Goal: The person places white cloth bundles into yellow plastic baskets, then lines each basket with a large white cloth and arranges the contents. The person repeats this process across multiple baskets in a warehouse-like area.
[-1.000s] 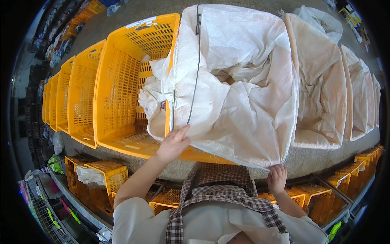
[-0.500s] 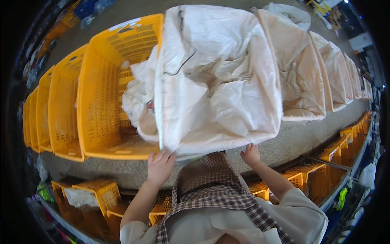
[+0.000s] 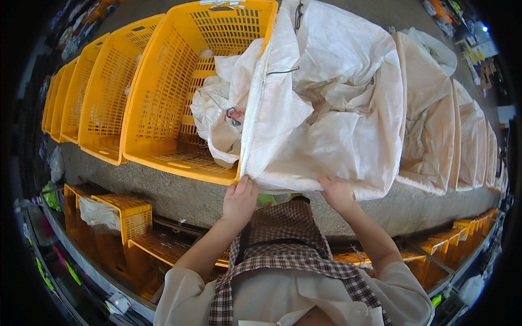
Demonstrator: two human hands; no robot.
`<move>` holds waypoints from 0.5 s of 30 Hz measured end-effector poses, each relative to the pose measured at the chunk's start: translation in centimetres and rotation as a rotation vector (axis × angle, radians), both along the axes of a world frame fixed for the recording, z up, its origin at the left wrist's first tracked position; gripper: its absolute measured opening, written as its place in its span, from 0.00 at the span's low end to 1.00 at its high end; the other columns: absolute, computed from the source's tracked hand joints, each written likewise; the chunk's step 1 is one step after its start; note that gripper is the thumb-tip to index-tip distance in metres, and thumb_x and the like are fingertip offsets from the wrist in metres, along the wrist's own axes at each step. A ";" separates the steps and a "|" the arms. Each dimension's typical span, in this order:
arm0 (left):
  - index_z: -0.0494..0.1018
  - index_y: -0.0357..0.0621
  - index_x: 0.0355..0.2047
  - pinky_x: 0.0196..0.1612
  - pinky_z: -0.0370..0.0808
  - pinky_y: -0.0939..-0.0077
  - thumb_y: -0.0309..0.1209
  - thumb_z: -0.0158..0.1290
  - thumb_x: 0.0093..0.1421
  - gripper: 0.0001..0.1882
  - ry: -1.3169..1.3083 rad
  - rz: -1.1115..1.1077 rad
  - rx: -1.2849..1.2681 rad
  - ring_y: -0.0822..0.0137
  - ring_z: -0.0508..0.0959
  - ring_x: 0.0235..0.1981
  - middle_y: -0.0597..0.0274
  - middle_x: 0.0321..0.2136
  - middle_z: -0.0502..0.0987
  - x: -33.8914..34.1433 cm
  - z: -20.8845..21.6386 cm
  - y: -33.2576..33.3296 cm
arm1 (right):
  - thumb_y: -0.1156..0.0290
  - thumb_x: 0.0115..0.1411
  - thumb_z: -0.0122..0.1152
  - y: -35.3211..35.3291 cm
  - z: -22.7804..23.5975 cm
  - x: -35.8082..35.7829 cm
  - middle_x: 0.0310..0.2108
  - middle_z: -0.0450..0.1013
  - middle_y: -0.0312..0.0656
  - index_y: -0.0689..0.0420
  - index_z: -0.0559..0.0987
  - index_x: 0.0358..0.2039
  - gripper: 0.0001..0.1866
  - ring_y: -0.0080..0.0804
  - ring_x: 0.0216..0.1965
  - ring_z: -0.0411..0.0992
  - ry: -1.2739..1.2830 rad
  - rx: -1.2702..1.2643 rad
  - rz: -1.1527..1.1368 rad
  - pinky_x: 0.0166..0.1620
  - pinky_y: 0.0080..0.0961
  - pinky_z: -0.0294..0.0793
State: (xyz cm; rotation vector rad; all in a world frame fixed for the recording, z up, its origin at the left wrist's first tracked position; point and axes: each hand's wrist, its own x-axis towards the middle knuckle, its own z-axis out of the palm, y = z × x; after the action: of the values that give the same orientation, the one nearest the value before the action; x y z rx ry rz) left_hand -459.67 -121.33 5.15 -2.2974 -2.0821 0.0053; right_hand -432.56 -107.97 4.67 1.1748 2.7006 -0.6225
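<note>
A white woven sack (image 3: 353, 152) lines a container in front of me, its rim folded outward and its inside crumpled. A dark cord hangs at its far left corner. My left hand (image 3: 240, 202) is closed on the sack's near left corner, beside the yellow crate (image 3: 174, 163). My right hand (image 3: 337, 194) grips the near rim of the same sack, fingers over the edge. Inside the yellow crate a crumpled white sack (image 3: 209, 106) leans against the right side, with a dark and red tie (image 3: 234, 116) on it.
More yellow crates (image 3: 100, 98) stand in a row to the left. Further sack-lined containers (image 3: 427, 114) continue to the right. Behind me, along a metal rail, are more yellow crates (image 3: 138, 220), one with white plastic in it. Concrete floor (image 3: 179, 198) runs between the rows.
The row of crates and sacks has shifted right in view. My right hand has come further onto the sack's near rim, its fingers now over it. My left hand stays at the corner.
</note>
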 end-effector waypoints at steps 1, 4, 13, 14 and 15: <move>0.73 0.41 0.36 0.44 0.66 0.69 0.31 0.49 0.50 0.13 -0.011 0.005 -0.007 0.65 0.66 0.52 0.61 0.40 0.73 0.3 0.0 0.2 | 0.70 0.45 0.63 0.9 -0.6 0.3 0.31 0.70 0.44 0.52 0.74 0.39 0.17 0.46 0.35 0.71 -0.087 -0.104 0.014 0.36 0.40 0.70; 0.73 0.43 0.35 0.45 0.67 0.68 0.30 0.51 0.49 0.11 -0.103 0.100 -0.042 0.63 0.67 0.52 0.61 0.41 0.73 1.0 -0.2 0.2 | 0.71 0.48 0.60 1.9 -1.3 2.0 0.27 0.71 0.43 0.53 0.74 0.35 0.12 0.45 0.30 0.73 0.035 -0.067 0.105 0.33 0.40 0.72; 0.68 0.42 0.51 0.51 0.68 0.60 0.32 0.50 0.55 0.21 -0.504 0.430 -0.317 0.55 0.70 0.51 0.52 0.50 0.70 4.1 -11.1 -0.8 | 0.66 0.52 0.59 1.8 0.5 2.1 0.43 0.68 0.46 0.51 0.70 0.50 0.23 0.46 0.46 0.67 -0.083 -0.347 0.166 0.46 0.41 0.70; 0.67 0.43 0.52 0.54 0.66 0.60 0.33 0.47 0.57 0.21 -0.669 0.547 -0.310 0.56 0.68 0.54 0.52 0.53 0.68 4.2 -12.7 -0.5 | 0.64 0.52 0.60 2.1 1.0 2.1 0.45 0.67 0.46 0.50 0.70 0.52 0.25 0.46 0.48 0.65 0.066 -0.336 0.155 0.48 0.42 0.68; 0.66 0.45 0.54 0.56 0.64 0.60 0.34 0.45 0.60 0.21 -0.834 0.660 -0.315 0.57 0.66 0.57 0.52 0.55 0.66 4.1 -14.2 0.2 | 0.63 0.51 0.61 2.7 1.4 2.0 0.47 0.65 0.46 0.50 0.69 0.54 0.27 0.47 0.50 0.64 0.196 -0.334 0.138 0.50 0.42 0.67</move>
State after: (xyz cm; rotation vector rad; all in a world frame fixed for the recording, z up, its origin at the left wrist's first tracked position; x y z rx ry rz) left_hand -455.54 -121.11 -9.01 -1.7587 -3.3691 -0.7682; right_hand -430.60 -105.25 6.09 0.8764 2.6560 -1.1653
